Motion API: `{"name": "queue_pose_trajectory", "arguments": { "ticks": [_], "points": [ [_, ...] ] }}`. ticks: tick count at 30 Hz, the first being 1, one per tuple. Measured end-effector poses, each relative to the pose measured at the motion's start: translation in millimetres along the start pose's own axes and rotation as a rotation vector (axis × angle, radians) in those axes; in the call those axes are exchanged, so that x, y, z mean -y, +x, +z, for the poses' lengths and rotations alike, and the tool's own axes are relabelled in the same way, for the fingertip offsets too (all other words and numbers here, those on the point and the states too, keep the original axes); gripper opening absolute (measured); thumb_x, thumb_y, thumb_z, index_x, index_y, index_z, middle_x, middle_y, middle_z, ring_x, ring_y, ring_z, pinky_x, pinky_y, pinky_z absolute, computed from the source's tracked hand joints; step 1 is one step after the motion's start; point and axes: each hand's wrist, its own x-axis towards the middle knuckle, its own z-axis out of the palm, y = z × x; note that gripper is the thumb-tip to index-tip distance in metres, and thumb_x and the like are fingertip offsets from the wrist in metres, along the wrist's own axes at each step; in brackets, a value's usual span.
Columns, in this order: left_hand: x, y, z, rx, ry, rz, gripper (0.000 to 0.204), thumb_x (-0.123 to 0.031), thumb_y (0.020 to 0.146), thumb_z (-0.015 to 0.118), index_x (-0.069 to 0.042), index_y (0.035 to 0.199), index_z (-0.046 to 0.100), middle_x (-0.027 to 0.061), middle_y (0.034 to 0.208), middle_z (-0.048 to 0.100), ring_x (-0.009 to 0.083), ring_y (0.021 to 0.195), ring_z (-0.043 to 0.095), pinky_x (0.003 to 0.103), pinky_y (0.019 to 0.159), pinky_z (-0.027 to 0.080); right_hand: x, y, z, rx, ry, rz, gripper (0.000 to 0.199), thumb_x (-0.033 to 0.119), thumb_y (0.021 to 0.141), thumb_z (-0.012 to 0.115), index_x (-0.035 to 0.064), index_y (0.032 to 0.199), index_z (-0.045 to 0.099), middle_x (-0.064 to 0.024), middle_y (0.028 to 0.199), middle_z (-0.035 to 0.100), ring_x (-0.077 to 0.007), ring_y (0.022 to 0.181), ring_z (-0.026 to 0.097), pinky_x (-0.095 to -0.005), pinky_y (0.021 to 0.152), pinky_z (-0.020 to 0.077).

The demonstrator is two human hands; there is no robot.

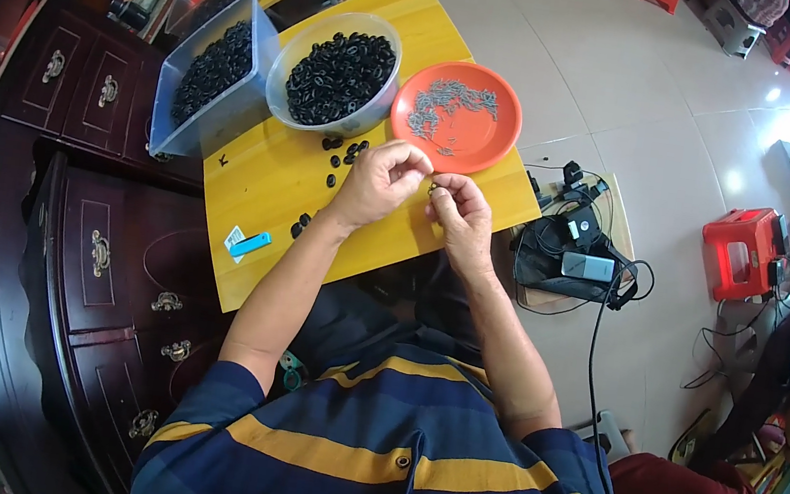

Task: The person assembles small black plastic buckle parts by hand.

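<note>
My left hand [382, 183] and my right hand [458, 214] meet over the yellow table [263, 178], fingertips pinched together around one small dark part that is mostly hidden. A few loose black rings [346, 150] lie on the table just beyond my left hand. Behind them stands a clear round bowl [336, 71] full of black rings. An orange plate [457, 115] holding small grey metal pieces sits right of the bowl.
A clear rectangular bin [209, 74] of black parts stands left of the bowl. A blue lighter [250, 245] lies near the table's front left. Dark wooden cabinets [102, 246] run along the left. Devices and cables [581, 253] lie on the floor at right, with red stools [740, 253] beyond.
</note>
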Motion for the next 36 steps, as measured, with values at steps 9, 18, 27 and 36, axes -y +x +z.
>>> {"name": "queue_pose_trajectory", "arguments": {
  "ticks": [9,18,27,36],
  "points": [
    [10.8,-27.4,7.8,-0.116,-0.087,-0.053,0.016,0.003,0.089,0.063,-0.002,0.104,0.063,0.0036,0.086,0.066,0.0095,0.074,0.064,0.027,0.070,0.053,-4.6,-0.9,0.6,0.016,-0.126,-0.014,0.013,0.006,0.100,0.060,0.0030,0.113,0.063,0.0020,0.092,0.062,-0.0066,0.077,0.058,-0.0220,0.072,0.0501],
    [3.4,-31.4,5.6,-0.061,0.034,-0.065,0.021,0.001,0.090,0.064,-0.004,0.111,0.061,-0.0004,0.086,0.063,0.0052,0.075,0.059,0.023,0.072,0.051,-10.9,-0.6,-5.5,0.059,-0.222,-0.025,0.016,0.006,0.100,0.061,0.0027,0.115,0.064,0.0018,0.096,0.063,-0.0059,0.080,0.059,-0.0219,0.074,0.0522],
    [6.9,-31.4,6.5,-0.085,0.036,-0.074,0.019,0.000,0.091,0.064,-0.004,0.109,0.061,-0.0004,0.085,0.063,0.0056,0.074,0.060,0.023,0.072,0.052,-10.0,-0.7,-4.0,0.060,-0.249,-0.024,0.015,0.007,0.100,0.062,0.0025,0.114,0.064,0.0017,0.093,0.064,-0.0064,0.076,0.060,-0.0216,0.073,0.0518],
    [12.8,-29.4,7.7,-0.139,-0.010,-0.022,0.019,0.001,0.087,0.064,-0.003,0.105,0.060,0.0019,0.076,0.062,0.0077,0.063,0.059,0.025,0.062,0.051,-8.9,-1.0,-1.2,0.037,-0.257,-0.024,0.015,0.007,0.100,0.062,0.0019,0.113,0.064,0.0013,0.093,0.064,-0.0067,0.076,0.060,-0.0219,0.071,0.0516]
  ]
}}
